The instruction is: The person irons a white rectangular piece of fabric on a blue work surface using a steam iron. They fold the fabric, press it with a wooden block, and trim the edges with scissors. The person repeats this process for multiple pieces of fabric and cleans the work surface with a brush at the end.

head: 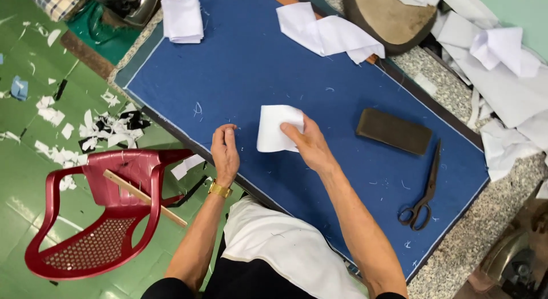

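Right hand point(308, 145) pinches the limp, light white fabric piece point(275, 127) at its edge, centre frame; left hand point(224, 150) loosely curled, holding nothing

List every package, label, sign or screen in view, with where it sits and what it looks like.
None in view: no package, label, sign or screen.
The right hand holds only a plain white fabric piece on the blue mat; the left hand rests empty beside it.
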